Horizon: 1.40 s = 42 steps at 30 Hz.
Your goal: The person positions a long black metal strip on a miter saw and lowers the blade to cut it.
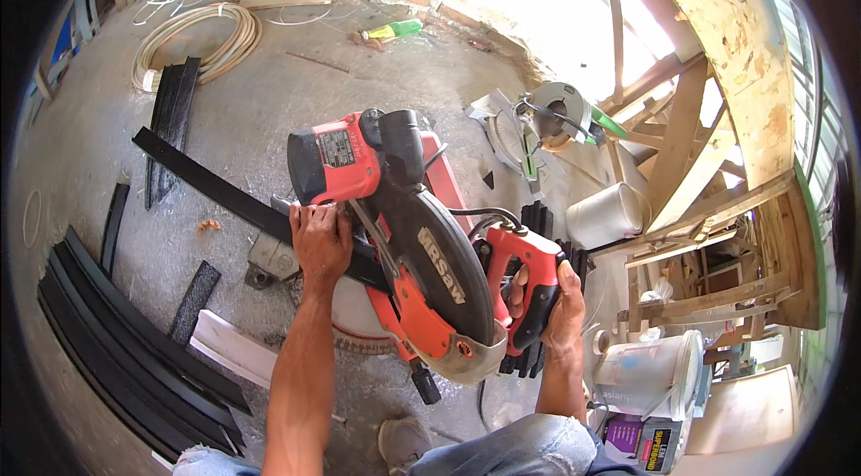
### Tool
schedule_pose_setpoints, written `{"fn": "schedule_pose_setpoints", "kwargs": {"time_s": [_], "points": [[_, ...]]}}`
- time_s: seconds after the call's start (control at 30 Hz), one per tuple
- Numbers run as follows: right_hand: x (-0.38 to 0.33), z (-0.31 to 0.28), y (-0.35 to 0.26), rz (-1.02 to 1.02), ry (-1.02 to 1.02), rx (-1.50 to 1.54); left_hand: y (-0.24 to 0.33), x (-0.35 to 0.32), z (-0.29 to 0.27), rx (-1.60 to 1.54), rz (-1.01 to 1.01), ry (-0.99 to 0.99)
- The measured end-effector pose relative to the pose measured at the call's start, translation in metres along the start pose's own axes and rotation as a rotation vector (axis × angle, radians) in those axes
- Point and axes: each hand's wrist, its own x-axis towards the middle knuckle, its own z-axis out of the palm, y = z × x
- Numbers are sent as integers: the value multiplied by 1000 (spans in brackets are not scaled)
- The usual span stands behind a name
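A red and black mitre saw (pixel 429 265) stands on the floor in front of me, its round blade guard facing up. A long black strip (pixel 215 187) reaches from the upper left into the saw, under its head. My left hand (pixel 319 243) is closed over this strip beside the guard, fingers curled at its far edge. On the right, my right hand (pixel 562 310) wraps round the saw's red and black handle (pixel 531 271). The blade and the strip's end are hidden beneath the saw head.
Several long black strips (pixel 134 341) lie at left, with a white piece (pixel 235 347) and a black offcut (pixel 195 301) nearer. A coiled hose (pixel 242 41) lies behind. A second mitre saw (pixel 538 122), white buckets (pixel 650 373) and a wooden frame (pixel 717 234) stand at right.
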Motion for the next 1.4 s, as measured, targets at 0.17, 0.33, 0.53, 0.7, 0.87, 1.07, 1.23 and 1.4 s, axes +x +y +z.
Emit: {"fn": "schedule_pose_setpoints", "kwargs": {"time_s": [0.17, 0.33, 0.53, 0.7, 0.87, 1.07, 1.23, 1.4], "points": [[0, 2, -2, -11, -7, 6, 0, 2, -5, 11, -11, -10], [-1, -1, -3, 0, -24, -8, 2, 1, 0, 1, -18, -1], [-1, 5, -4, -12, -15, 6, 1, 2, -2, 10, -10, -7], [-1, 2, -2, -12, -31, 1, 2, 3, -6, 40, -29, -55], [-1, 4, -3, -11, -18, -8, 1, 3, -7, 20, -36, -66], [-1, 5, -3, -16, 9, -13, 4, 3, -7, 7, -54, -82], [-1, 3, -2, -1, -11, -4, 2, 3, -8, 25, -39, -71], [-1, 2, -2, -6, -24, -4, 2, 2, -4, 9, 7, 7]]}}
